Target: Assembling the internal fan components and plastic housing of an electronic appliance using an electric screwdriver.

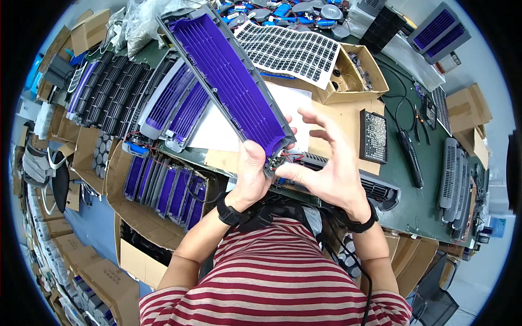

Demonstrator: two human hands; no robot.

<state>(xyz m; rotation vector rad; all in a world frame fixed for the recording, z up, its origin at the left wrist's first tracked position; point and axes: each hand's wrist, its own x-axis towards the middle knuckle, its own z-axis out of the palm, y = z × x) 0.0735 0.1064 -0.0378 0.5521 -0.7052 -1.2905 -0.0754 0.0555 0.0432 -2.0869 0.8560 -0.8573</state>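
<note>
My left hand [252, 174] grips the near end of a long grey plastic housing [231, 79] with a purple slatted inside. The housing is tilted, its far end reaching up to the left over the bench. At the near end are thin red wires [293, 156] and small parts too fine to make out. Beside that end is my right hand [340, 171], fingers spread and curved, thumb close to the wires. Whether the thumb touches them I cannot tell. Just beyond the right wrist, a grey casing with a dark slatted roller [380, 191] lies along the bench's near edge.
A black tray of small metal pieces [373, 136], an electric screwdriver [410, 157] and pliers [423, 127] lie to the right. Farther back are a white dotted sheet [288, 49] and a cardboard box [359, 95]. Black rollers [109, 92] and purple-grey housings [171, 100] sit left.
</note>
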